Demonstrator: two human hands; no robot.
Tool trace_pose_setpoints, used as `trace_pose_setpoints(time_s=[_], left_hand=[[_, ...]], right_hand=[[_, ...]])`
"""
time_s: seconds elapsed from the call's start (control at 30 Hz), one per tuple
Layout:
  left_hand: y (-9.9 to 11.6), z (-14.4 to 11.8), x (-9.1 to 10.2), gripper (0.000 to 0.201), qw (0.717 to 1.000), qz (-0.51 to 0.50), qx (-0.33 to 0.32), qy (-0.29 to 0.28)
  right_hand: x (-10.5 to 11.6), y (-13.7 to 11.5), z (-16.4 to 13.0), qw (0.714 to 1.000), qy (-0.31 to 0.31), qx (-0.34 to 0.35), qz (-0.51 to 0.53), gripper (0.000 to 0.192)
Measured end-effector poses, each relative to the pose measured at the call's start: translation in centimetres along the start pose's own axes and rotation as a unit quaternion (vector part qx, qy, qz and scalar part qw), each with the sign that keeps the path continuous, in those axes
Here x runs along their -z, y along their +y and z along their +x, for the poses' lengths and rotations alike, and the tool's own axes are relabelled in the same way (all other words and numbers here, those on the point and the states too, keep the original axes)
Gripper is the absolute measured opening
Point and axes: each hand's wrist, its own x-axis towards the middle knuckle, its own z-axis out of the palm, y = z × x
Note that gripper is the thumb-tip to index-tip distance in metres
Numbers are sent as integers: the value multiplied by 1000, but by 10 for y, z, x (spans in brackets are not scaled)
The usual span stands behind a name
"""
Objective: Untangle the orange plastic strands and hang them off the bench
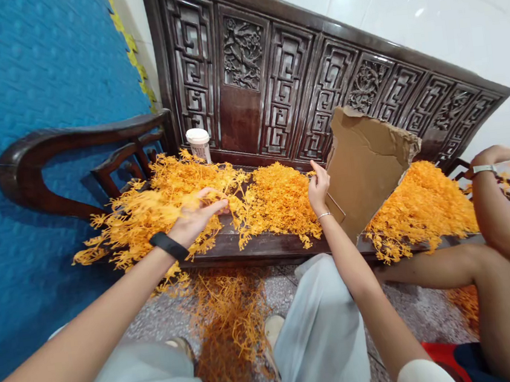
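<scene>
My left hand (198,216) reaches into a loose heap of branching orange plastic pieces (167,182) at the left end of the dark wooden bench. Its fingers are curled round some of these pieces, which look smeared by motion. A finer orange heap (283,197) lies between my two hands. Above its right edge, my right hand (319,189) has fingertips drawn together, and I cannot make out what is in them. A brown cardboard sheet (361,161) stands tilted just right of that hand, with a thin metal rod or wire (336,205) in front of it.
A white lidded cup (199,143) stands against the carved bench back (247,116). More orange pieces (425,206) lie beyond the cardboard, beside another person's arm (494,208) and bent leg. Brownish-orange stems (227,321) cover the floor between my feet. Blue mats (42,73) line the left.
</scene>
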Motion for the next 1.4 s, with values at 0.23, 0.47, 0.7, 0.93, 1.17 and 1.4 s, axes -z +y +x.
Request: trace_pose_setpoints(time_s=[0.23, 0.47, 0.7, 0.93, 1.17, 1.4], left_hand=[[-23, -1, 19, 26, 990, -90, 74, -81], [-26, -25, 26, 31, 970, -72, 154, -173], [-5, -48, 3, 33, 941, -160, 143, -263], [2, -29, -17, 39, 961, -131, 91, -224], [9, -12, -33, 36, 981, -118, 73, -133], [18, -7, -43, 31, 977, -156, 56, -136]], right_hand=[[21, -55, -17, 977, -104, -60, 178, 34], [35, -118, -57, 762, -521, -128, 362, 78], [38, -138, -81, 683, -543, -202, 445, 63], [32, -133, -82, 658, -388, -355, 539, 30], [39, -115, -82, 633, -361, -417, 542, 27], [41, -107, -74, 649, -299, -427, 554, 22]])
